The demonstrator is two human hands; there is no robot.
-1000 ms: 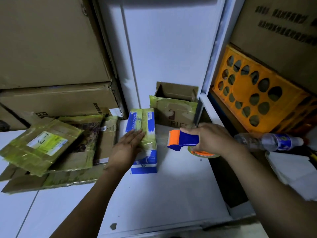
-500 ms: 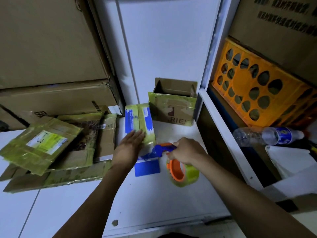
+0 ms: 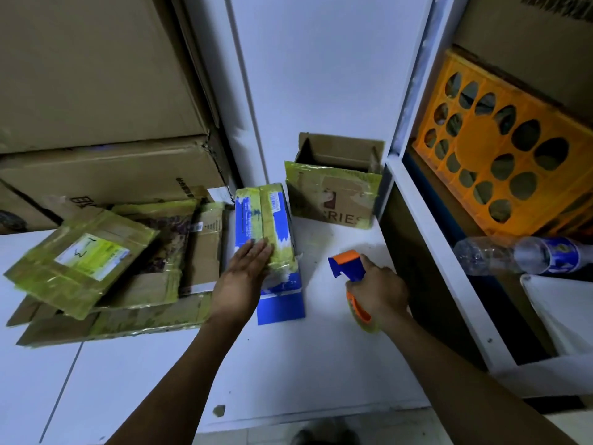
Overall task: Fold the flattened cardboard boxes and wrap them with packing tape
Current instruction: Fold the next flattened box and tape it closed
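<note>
The small box (image 3: 266,232) is bright blue with white patches, banded lengthwise in yellow-green tape. The tape dispenser (image 3: 350,272) is blue with an orange tip and orange hub; its roll (image 3: 370,329) is yellow-green. The open box (image 3: 333,200) is brown under yellow-green tape, with pale lettering. The flattened boxes (image 3: 128,313) are brown with the same greenish tape; the top parcel (image 3: 48,271) bears a white and yellow label (image 3: 91,256). The crate (image 3: 481,136) is orange, patterned with round holes. The bottle (image 3: 500,256) is clear with a blue label. The tabletop (image 3: 288,374) is white.
</note>
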